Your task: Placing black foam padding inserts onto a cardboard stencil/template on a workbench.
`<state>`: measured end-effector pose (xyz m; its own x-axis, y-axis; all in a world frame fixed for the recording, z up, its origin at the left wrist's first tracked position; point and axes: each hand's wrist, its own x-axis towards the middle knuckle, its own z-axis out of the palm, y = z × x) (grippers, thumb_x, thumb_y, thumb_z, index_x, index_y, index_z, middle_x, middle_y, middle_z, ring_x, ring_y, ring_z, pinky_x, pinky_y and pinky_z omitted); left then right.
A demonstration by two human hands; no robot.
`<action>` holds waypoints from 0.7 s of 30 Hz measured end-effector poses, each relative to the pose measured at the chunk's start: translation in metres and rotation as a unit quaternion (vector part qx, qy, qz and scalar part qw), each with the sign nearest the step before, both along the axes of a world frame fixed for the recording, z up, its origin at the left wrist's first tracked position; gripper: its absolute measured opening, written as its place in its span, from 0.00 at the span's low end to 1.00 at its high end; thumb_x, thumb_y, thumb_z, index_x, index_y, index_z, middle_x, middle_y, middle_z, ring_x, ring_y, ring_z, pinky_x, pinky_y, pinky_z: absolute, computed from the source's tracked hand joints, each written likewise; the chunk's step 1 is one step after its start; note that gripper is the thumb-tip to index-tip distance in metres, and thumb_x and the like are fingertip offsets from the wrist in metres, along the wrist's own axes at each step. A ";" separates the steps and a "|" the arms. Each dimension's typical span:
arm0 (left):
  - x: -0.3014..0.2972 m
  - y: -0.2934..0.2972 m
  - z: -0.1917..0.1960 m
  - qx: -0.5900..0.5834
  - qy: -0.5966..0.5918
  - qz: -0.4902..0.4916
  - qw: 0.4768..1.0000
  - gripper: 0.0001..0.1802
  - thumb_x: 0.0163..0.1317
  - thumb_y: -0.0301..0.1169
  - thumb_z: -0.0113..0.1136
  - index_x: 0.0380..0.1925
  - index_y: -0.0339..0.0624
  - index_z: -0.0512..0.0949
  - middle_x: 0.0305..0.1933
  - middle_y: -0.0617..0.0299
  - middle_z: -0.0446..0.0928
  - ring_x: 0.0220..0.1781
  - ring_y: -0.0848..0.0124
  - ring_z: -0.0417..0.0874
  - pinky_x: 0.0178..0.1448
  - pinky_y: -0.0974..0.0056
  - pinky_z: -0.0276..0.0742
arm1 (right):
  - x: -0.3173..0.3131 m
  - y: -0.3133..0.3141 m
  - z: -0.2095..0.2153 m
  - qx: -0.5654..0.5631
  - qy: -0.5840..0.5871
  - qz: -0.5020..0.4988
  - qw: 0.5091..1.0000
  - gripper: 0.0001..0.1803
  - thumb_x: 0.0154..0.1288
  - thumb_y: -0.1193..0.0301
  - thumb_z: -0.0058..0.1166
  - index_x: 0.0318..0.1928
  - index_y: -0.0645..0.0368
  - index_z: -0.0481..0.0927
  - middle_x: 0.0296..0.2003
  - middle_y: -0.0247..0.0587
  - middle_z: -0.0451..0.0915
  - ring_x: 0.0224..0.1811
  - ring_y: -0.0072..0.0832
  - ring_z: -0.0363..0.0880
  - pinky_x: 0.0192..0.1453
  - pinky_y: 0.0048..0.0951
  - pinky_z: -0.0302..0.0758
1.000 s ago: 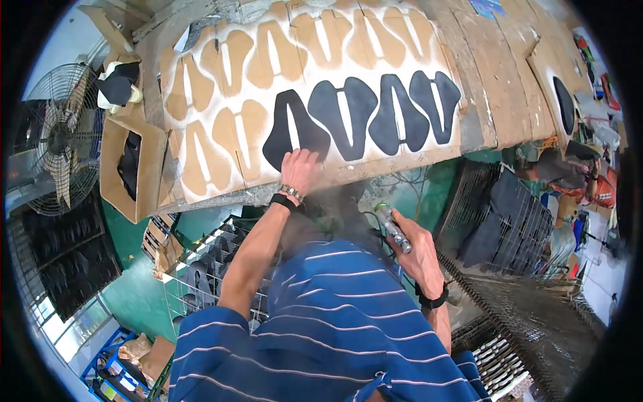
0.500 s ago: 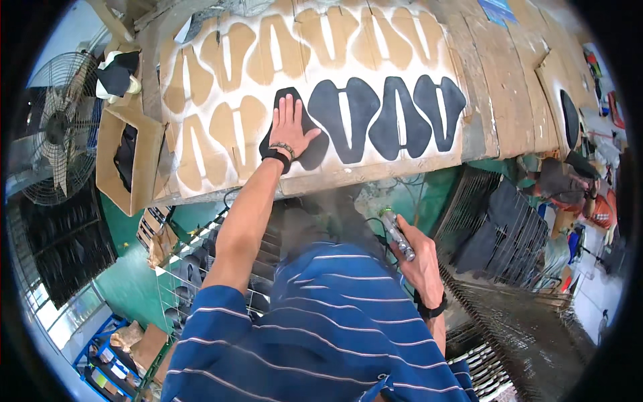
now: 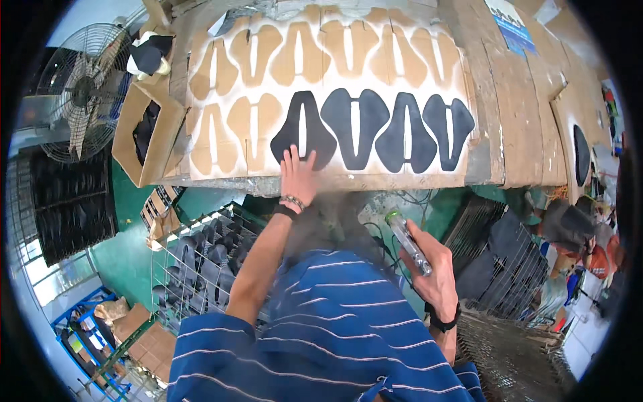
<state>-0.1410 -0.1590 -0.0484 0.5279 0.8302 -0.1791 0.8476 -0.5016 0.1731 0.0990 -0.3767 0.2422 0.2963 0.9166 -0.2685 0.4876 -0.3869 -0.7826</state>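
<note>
Several black slotted shaped pads lie in a row on a cardboard-covered table (image 3: 509, 114). My left hand (image 3: 297, 175) rests flat at the lower edge of the leftmost black pad (image 3: 303, 127), fingers spread and touching it. Beside that pad lie other black pads (image 3: 353, 124), (image 3: 406, 134). Pale sprayed outlines of the same shape cover the cardboard sheet (image 3: 254, 74) above and to the left. My right hand (image 3: 432, 271) is held near my chest, closed around a metal spray gun (image 3: 408, 242) that points up toward the table. A faint mist hangs between my two arms.
A cardboard box (image 3: 144, 127) with dark pieces stands at the table's left end, a wire-guard fan (image 3: 80, 90) beyond it. Wire racks (image 3: 201, 261) with black pads stand below the table on the left. Stacked dark pieces (image 3: 509, 261) and metal mesh lie at right.
My left hand slid up onto the leftmost black pad, then drew back to its lower edge. My right hand with the spray gun stayed low near my chest.
</note>
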 end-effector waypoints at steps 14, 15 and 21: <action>-0.005 -0.019 -0.009 -0.039 -0.041 0.007 0.998 0.49 0.67 0.58 0.66 0.83 0.56 0.60 0.86 0.25 0.40 0.86 0.27 0.43 0.84 0.32 0.51 | -0.075 0.028 0.092 -0.024 -0.006 0.069 0.997 0.47 0.41 0.87 0.55 0.71 0.67 0.75 0.44 0.60 0.83 0.45 0.59 0.83 0.53 0.38 0.80; -0.005 -0.018 -0.008 -0.047 -0.039 0.009 0.998 0.49 0.67 0.59 0.66 0.83 0.56 0.59 0.86 0.25 0.40 0.86 0.26 0.42 0.84 0.32 0.51 | -0.081 0.033 0.097 -0.034 -0.009 0.074 0.997 0.47 0.41 0.87 0.55 0.71 0.67 0.75 0.44 0.60 0.83 0.45 0.59 0.83 0.53 0.38 0.80; -0.002 -0.015 0.005 -0.085 -0.031 0.015 0.996 0.51 0.66 0.60 0.66 0.83 0.55 0.59 0.86 0.26 0.39 0.86 0.26 0.41 0.85 0.32 0.49 | -0.110 0.048 0.112 -0.070 -0.050 0.119 0.989 0.48 0.44 0.85 0.58 0.74 0.66 0.73 0.42 0.57 0.82 0.40 0.56 0.82 0.47 0.38 0.79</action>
<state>-0.1434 -0.1740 -0.0436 0.5186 0.8056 -0.2866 0.8463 -0.4358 0.3064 -0.0114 -0.3286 0.3539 0.1090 0.9193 -0.3781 0.6505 -0.3536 -0.6721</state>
